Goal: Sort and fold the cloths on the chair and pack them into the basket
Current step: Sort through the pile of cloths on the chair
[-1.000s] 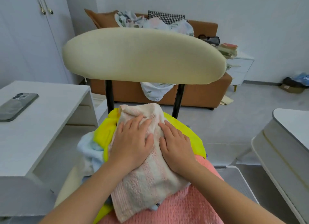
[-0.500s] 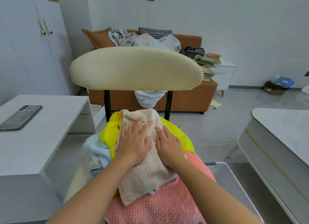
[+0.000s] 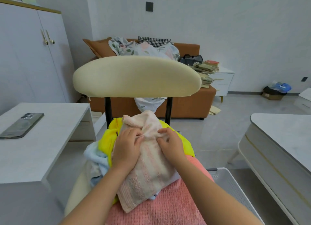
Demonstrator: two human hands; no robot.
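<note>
At the frame's centre the pale pink terry towel [image 3: 151,174] lay atop the heap on the cream padded chair [image 3: 136,76], directly under two hands. The left hand [image 3: 126,147] and right hand [image 3: 170,145] each pinched its bunched upper fold with curled fingers. Four cloths showed: that towel, one yellow cloth [image 3: 107,140], one light blue cloth [image 3: 94,155] and one coral knitted cloth [image 3: 159,208]. One white perforated basket [image 3: 225,179] sat at lower right.

On top, the pale pink towel [image 3: 148,166], banded with faint lighter stripes. Bright yellow cloth [image 3: 104,140] beneath, baby-blue cloth [image 3: 94,155] at the left, and nearest, a coral cloth [image 3: 159,211] (deepest pink here). Cream chair back [image 3: 136,76], black posts; white perforated basket [image 3: 227,182]; black-and-white houndstooth cushion [image 3: 154,40] on the tan sofa [image 3: 188,105].
</note>
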